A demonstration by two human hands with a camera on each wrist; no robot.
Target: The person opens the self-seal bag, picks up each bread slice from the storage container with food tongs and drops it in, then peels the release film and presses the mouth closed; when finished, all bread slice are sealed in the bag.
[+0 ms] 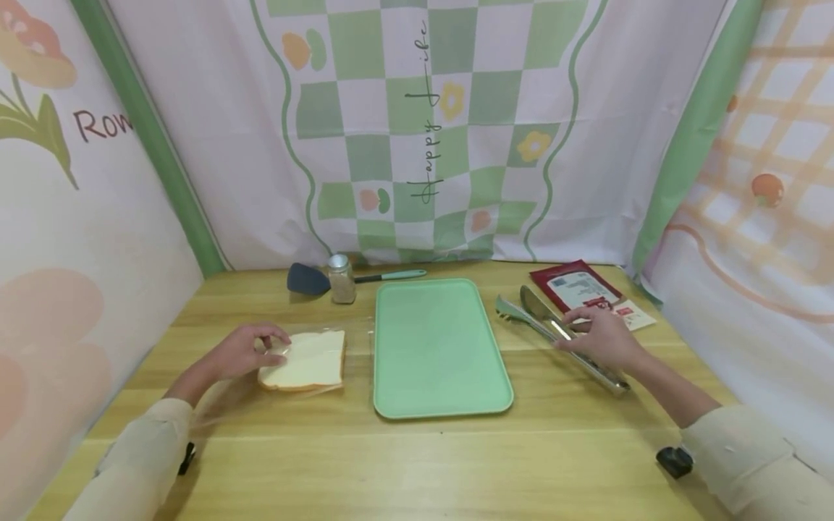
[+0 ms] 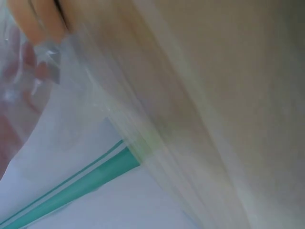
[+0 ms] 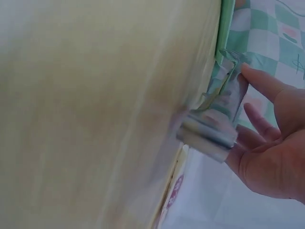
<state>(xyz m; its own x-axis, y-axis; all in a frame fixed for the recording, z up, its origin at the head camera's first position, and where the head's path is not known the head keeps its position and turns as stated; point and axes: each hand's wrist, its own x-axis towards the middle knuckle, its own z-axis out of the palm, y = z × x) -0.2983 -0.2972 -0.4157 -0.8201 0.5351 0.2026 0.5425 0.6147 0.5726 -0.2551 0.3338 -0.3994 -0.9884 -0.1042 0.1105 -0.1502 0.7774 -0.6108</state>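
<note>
My left hand (image 1: pixel 242 352) is at the left end of the sliced bread (image 1: pixel 313 359), which lies in a clear plastic bag on the table. Thumb and fingers grip the bagged bread at that end; in the left wrist view the left hand (image 2: pixel 21 90) shows through wrinkled clear film, beside the bread's brown crust (image 2: pixel 38 19). On the other side, my right hand (image 1: pixel 602 339) pinches the metal tongs (image 1: pixel 593 369) near their middle. Their green heads point to the far left. In the right wrist view, the tongs' rounded metal end (image 3: pixel 207 136) faces the camera, beside the right hand (image 3: pixel 276 138).
A light green tray (image 1: pixel 439 347) lies between the hands. Behind the bread stand a seasoning jar (image 1: pixel 342 281) and a dark-headed spatula (image 1: pixel 308 279) with a green handle (image 1: pixel 402 275). A red and white packet (image 1: pixel 576 284) lies behind the tongs, near the right edge.
</note>
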